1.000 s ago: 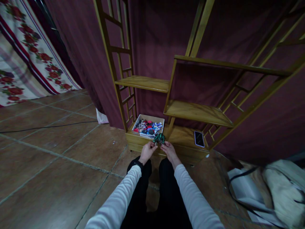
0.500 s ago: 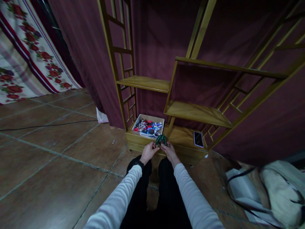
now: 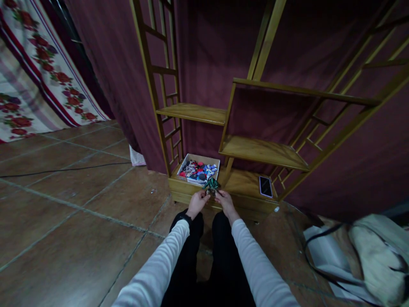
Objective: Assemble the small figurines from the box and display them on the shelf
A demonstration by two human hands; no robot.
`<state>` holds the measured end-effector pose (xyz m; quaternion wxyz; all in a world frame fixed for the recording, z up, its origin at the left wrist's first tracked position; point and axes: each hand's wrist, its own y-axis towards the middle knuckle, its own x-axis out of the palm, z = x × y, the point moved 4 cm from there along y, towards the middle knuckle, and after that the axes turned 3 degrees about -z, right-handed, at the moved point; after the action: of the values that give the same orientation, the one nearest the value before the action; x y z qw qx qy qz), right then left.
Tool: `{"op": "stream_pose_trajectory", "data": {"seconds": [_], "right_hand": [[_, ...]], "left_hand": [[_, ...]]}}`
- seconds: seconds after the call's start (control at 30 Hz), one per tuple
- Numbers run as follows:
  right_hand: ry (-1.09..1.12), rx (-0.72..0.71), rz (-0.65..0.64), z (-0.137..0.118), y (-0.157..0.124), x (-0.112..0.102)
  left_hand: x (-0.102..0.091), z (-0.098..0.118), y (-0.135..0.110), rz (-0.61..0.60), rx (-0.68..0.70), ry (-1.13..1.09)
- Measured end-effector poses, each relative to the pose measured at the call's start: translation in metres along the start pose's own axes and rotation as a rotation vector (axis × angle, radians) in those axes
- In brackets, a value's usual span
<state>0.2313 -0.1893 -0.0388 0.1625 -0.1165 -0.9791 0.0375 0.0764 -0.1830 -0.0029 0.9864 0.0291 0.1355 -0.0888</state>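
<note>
A small green and black toy figure (image 3: pixel 211 184) is held up between both hands, just above the bottom board of a wooden shelf unit (image 3: pixel 258 152). My left hand (image 3: pixel 197 202) pinches it from the left, fingers closed. My right hand (image 3: pixel 224 200) grips it from the right, fingers closed too. Right behind the figure sits a white box (image 3: pixel 199 169) full of several small colourful toys. My knees in dark trousers are below the hands.
A phone (image 3: pixel 265 186) lies flat on the bottom board to the right. A beige bag with a black strap (image 3: pixel 370 251) rests on the floor at the right. A black cable (image 3: pixel 64 169) runs across the tiles at left. Dark red curtains hang behind the shelf.
Both hands and the green figure have shifted slightly left and up; the grip on it stays the same.
</note>
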Motion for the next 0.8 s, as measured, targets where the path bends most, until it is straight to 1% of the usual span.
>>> {"op": "stream_pose_trajectory", "data": {"seconds": [0.1, 0.27, 0.43, 0.53, 0.63, 0.8], "right_hand": [[0.003, 0.001, -0.006, 0.001, 0.000, 0.001], [0.041, 0.004, 0.008, 0.003, 0.002, 0.000], [0.040, 0.041, -0.043, 0.005, 0.004, 0.000], [0.024, 0.056, -0.066, 0.006, 0.004, 0.002], [0.000, 0.067, -0.084, 0.005, 0.002, 0.005], [-0.037, 0.034, -0.039, 0.001, 0.001, 0.007]], "left_hand": [[0.000, -0.001, 0.001, -0.011, 0.036, -0.034], [0.006, -0.004, 0.003, -0.020, 0.041, -0.138], [0.011, 0.000, 0.004, -0.094, 0.042, -0.246], [0.010, 0.004, 0.003, -0.127, 0.002, -0.295], [0.007, 0.006, 0.002, -0.120, -0.050, -0.316], [0.003, 0.003, 0.003, -0.127, -0.122, -0.343]]}}
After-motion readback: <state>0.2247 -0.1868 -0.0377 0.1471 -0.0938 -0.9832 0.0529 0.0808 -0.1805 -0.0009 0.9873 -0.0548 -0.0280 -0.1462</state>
